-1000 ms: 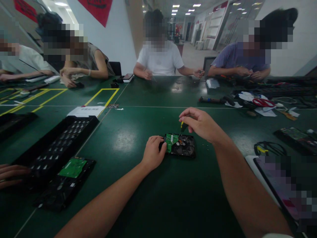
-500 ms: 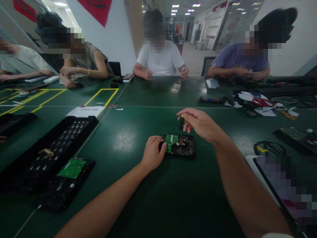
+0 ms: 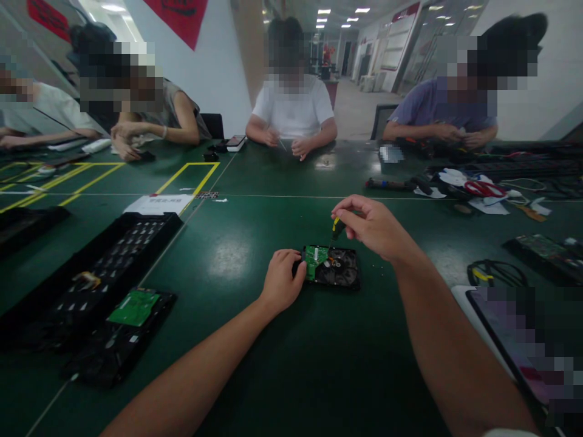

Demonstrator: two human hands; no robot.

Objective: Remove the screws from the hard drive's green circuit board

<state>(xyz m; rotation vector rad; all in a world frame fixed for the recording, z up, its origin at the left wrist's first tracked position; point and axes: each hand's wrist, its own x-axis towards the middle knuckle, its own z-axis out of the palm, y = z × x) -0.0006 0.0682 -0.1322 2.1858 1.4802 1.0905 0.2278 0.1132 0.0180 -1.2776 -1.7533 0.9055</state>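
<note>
A black hard drive (image 3: 344,270) with a green circuit board on its left part lies on the dark green table (image 3: 255,364). My left hand (image 3: 283,279) grips the drive's left end between thumb and fingers. Above the drive, my right hand (image 3: 364,221) pinches a small yellow and black screwdriver (image 3: 337,227). The screwdriver leans slightly, its thin shaft reaching down to the right edge of the green board; the exact contact of the tip is too small to tell.
At the left are a long black tray (image 3: 104,261) and a second drive (image 3: 132,328) with a green board. A tablet (image 3: 505,346), a coiled cable (image 3: 496,273) and tangled wires (image 3: 483,185) are at the right. Several people sit across the table.
My right hand has shifted slightly right and the screwdriver leans more. My left hand and the drive stay put. Across the table, a person in white has brought their hands closer together.
</note>
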